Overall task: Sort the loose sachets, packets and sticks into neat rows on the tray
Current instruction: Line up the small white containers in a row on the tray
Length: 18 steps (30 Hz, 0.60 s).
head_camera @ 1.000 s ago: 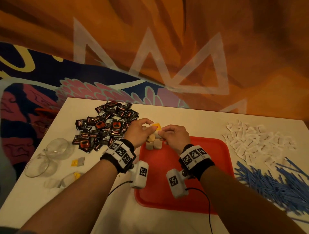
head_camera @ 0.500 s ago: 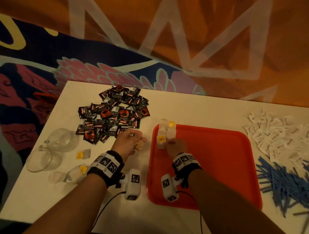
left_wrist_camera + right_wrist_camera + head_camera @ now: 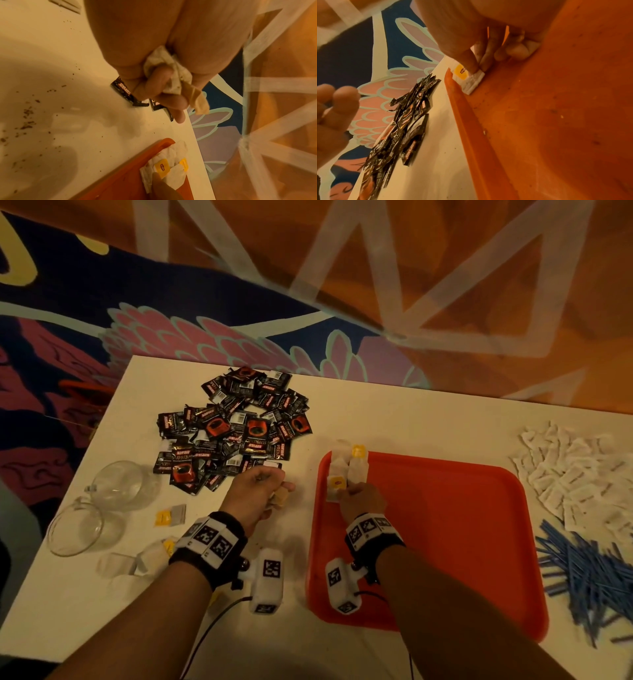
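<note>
4 or so tea bags sit in the red tray's far-left corner; right hand pinches one, squaring the row. Left hand clutches another tea bag, likely placed next, alongside.

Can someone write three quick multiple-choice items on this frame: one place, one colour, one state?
1. Where on the tray do the tea bags lie?
A. far left corner
B. near right corner
C. middle

2. What colour are the sticks heaped right of the tray?
A. red
B. blue
C. black

3. What is the left hand doing?
A. lying flat and empty on the table
B. gripping a glass cup
C. holding a crumpled tea bag in curled fingers

Answers:
1 A, the bags sit against the tray's far left rim, where the right hand touches them.
2 B, the heap is plainly blue in the head view.
3 C, the left wrist view shows the fingers curled round it.
</note>
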Motion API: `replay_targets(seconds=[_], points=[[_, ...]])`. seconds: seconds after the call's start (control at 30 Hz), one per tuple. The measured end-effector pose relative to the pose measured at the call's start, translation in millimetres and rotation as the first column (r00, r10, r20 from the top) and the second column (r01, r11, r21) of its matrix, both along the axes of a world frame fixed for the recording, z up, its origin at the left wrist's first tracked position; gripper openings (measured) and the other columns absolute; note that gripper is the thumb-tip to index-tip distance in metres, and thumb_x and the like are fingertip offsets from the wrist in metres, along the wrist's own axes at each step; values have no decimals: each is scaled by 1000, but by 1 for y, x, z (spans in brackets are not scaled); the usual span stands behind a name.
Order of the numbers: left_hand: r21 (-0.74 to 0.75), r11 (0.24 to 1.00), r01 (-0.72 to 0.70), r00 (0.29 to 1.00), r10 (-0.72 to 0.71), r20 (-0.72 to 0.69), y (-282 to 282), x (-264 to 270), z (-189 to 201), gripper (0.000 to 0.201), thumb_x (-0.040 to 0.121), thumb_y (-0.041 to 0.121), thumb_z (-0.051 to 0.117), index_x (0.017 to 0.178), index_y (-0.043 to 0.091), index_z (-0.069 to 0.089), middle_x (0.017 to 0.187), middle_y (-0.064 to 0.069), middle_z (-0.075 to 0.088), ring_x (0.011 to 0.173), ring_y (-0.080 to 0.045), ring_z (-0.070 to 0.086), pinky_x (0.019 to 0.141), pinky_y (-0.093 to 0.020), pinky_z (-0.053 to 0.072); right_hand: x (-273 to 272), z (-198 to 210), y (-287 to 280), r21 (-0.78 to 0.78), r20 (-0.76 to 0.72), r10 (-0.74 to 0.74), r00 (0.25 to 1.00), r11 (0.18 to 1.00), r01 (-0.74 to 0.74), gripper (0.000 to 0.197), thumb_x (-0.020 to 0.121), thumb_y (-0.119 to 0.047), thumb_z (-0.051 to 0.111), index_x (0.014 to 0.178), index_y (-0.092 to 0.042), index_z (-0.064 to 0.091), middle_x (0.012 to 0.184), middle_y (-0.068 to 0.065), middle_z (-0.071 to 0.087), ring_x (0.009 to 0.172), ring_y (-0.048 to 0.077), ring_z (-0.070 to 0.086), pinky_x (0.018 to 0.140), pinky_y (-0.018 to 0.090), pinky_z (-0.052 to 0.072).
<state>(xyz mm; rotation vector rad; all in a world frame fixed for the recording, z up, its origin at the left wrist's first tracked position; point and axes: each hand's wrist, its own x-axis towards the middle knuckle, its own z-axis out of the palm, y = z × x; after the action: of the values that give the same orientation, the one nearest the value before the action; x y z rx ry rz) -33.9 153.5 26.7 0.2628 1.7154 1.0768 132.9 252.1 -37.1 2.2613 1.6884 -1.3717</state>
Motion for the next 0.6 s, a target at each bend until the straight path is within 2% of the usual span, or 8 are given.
replay_targets(seconds=[0.13, 0.23, 0.3, 0.37, 0.43, 0.47, 0.53, 0.6], points=[[-5, 1000, -28, 998, 29, 58, 4, 4, 0, 14, 101, 21, 56, 101, 9, 62, 82, -9, 71, 50, -12, 53, 39, -18, 29, 5, 5, 0, -12, -13, -33, 999, 999, 33, 24, 89, -37, 66, 108, -22, 69, 111, 4, 69, 81, 18, 57, 58, 23, 43], [14, 999, -38, 996, 36, 84, 7, 11, 1, 20, 102, 26, 54, 95, 8, 62, 79, -9, 59, 51, -13, 52, 35, -17, 27, 9, 18, -1, 24, -39, 39, 998, 999, -38, 27, 91, -40, 64, 110, -21, 68, 109, -1, 68, 91, 18, 63, 65, 22, 45], [17, 999, -27, 996, 26, 89, 12, 15, 2, 24, 102, 29, 52, 93, 8, 61, 72, -7, 55, 52, -15, 51, 34, -18, 26, 8, 31, -2, 82, -151, 85, 985, 994, -73, 21, 90, -35, 66, 106, -20, 68, 100, -4, 67, 82, 9, 62, 56, 12, 42], [27, 1000, -6, 994, 3, 111, 17, 23, 8, 27, 103, 31, 52, 89, 9, 60, 66, -7, 52, 51, -16, 47, 34, -17, 24, 8, 51, -5, 171, -333, 165, 929, 979, -112, 10, 89, -20, 67, 100, -18, 69, 88, -8, 65, 69, -1, 57, 50, 7, 40], [41, 999, -3, 992, -2, 127, 22, 31, 16, 28, 102, 31, 53, 86, 10, 61, 63, -7, 52, 48, -16, 45, 34, -16, 23, 11, 73, -6, 321, -457, 347, 819, 923, -212, 15, 86, -9, 69, 94, -22, 68, 85, -8, 65, 67, -2, 57, 58, 11, 45], [47, 999, -4, 991, -2, 131, 24, 34, 21, 28, 102, 31, 53, 85, 10, 61, 62, -6, 52, 46, -15, 45, 34, -16, 22, 14, 81, -6, 391, -475, 451, 756, 877, -278, 23, 83, -7, 71, 93, -27, 67, 87, -8, 66, 69, -3, 57, 63, 11, 45], [59, 998, 7, 987, -17, 162, 29, 39, 32, 28, 102, 32, 53, 84, 10, 59, 61, -5, 51, 45, -15, 44, 34, -16, 22, 20, 95, -5, 506, -386, 639, 666, 750, -426, 33, 79, -7, 76, 98, -32, 67, 94, -5, 67, 75, -4, 56, 69, 6, 41], [68, 997, 36, 979, -49, 198, 34, 44, 42, 28, 102, 32, 53, 84, 11, 57, 62, -6, 51, 48, -15, 41, 33, -16, 22, 26, 107, -6, 589, -312, 720, 620, 658, -469, 26, 79, -7, 77, 100, -23, 72, 98, -2, 68, 80, 1, 54, 72, 8, 40]])
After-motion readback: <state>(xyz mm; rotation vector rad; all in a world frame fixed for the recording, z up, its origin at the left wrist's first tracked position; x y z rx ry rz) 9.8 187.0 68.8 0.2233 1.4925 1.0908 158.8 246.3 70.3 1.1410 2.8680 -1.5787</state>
